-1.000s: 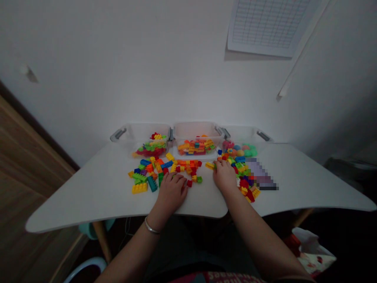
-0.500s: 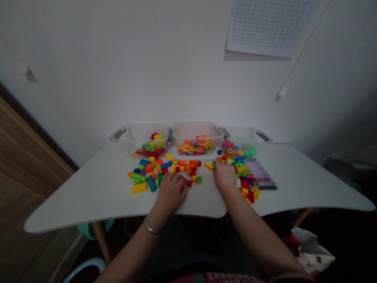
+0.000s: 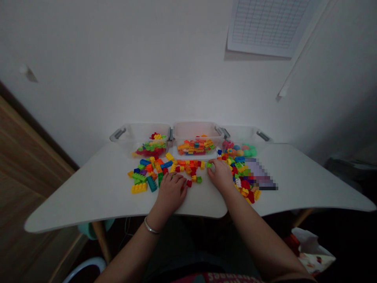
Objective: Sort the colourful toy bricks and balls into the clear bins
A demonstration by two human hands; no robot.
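Note:
My left hand [image 3: 171, 192] lies palm down on the white table [image 3: 88, 196], its fingertips touching the edge of a spread of coloured plastic building bricks [image 3: 147, 173]. A teal brick [image 3: 152, 184] and a long yellow brick [image 3: 139, 188] lie just left of it. My right hand [image 3: 220, 175] rests palm down between two brick spreads, its fingertips beside a small green brick [image 3: 209, 165]. A second heap of bricks [image 3: 243, 182] lies to its right. Anything under either palm is hidden.
Three transparent plastic bins with grey latches stand along the far table edge: the left [image 3: 138, 133] and middle [image 3: 194, 131] hold bricks, the right [image 3: 244, 135] holds round coloured pieces. A pixelated patch [image 3: 259, 173] lies right of the heap. A white bag [image 3: 312, 251] sits on the floor.
My right hand has slid a little to the left, and the yellow brick by its fingers has shifted left along the table. My left hand has stayed in place.

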